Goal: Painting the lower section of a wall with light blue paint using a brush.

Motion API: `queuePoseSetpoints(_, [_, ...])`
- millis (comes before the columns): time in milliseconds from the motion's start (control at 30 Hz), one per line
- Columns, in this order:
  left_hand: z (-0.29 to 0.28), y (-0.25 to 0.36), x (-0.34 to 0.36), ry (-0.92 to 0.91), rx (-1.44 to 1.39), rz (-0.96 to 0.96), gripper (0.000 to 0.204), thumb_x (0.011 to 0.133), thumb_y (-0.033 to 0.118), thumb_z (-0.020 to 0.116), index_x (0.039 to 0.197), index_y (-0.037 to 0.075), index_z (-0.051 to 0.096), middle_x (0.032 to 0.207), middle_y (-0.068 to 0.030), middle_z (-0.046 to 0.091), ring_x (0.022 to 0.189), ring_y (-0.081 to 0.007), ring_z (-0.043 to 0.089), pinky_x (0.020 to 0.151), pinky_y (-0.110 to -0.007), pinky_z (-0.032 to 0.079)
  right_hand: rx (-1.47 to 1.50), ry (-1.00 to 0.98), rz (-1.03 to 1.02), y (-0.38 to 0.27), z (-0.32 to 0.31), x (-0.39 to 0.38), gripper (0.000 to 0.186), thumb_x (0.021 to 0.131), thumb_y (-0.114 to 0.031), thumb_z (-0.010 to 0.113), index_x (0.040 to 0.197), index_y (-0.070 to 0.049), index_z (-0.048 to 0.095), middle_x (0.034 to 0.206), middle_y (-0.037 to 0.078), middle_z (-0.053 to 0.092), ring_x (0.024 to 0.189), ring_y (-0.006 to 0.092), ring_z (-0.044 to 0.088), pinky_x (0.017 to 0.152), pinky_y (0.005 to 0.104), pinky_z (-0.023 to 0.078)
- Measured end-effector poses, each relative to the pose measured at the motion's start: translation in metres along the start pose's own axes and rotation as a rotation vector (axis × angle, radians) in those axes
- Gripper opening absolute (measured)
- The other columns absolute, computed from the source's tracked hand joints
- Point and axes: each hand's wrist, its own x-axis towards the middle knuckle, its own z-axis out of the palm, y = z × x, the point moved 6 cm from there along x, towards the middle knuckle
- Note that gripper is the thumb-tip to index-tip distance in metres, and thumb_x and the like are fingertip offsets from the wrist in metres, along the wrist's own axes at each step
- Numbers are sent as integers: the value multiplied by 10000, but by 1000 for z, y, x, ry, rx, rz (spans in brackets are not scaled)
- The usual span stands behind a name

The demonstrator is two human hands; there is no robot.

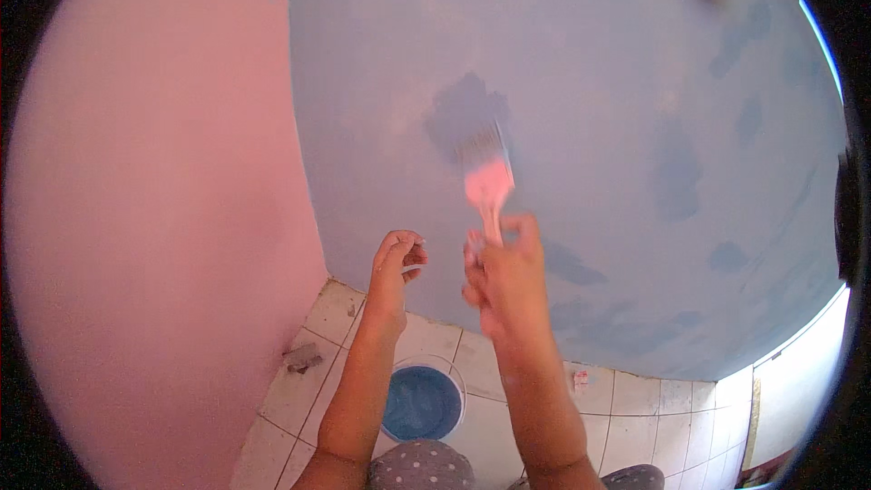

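My right hand (506,263) is closed round the handle of a wide paintbrush (490,183), which points up at the blue-grey wall (581,54). The brush is blurred, and its bristles lie over the lower edge of a darker, wet-looking patch (464,109). To its left, my left hand (399,256) hovers before the wall with loosely curled fingers, thumb apart and nothing in it. Below, between my forearms, a white bucket (461,390) holds blue paint (421,404) on the tiled floor.
A pink wall (163,200) meets the blue one at a corner on the left. Near that corner a greyish block-like piece (302,358) lies on the white tiles (426,336). A small red-and-white item (581,379) is by the wall's foot. Darker patches (676,172) mark the wall's right side.
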Motion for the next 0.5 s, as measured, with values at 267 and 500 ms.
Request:
queuePoseSetpoints(267, [28, 58, -3, 45, -262, -1, 162, 890, 295, 526, 918, 144, 577, 849, 15, 553, 824, -137, 531, 790, -302, 370, -250, -246, -157, -43, 31, 16, 265, 850, 37, 472, 997, -149, 354, 815, 72, 550, 469, 54, 327, 377, 225, 195])
queuePoseSetpoints(500, [28, 92, -68, 370, -381, 292, 172, 871, 296, 545, 932, 135, 555, 896, 18, 513, 841, -127, 476, 797, -302, 360, -84, -9, 11, -24, -13, -7, 263, 862, 37, 469, 1020, -142, 359, 794, 78, 565, 458, 35, 323, 364, 208, 211])
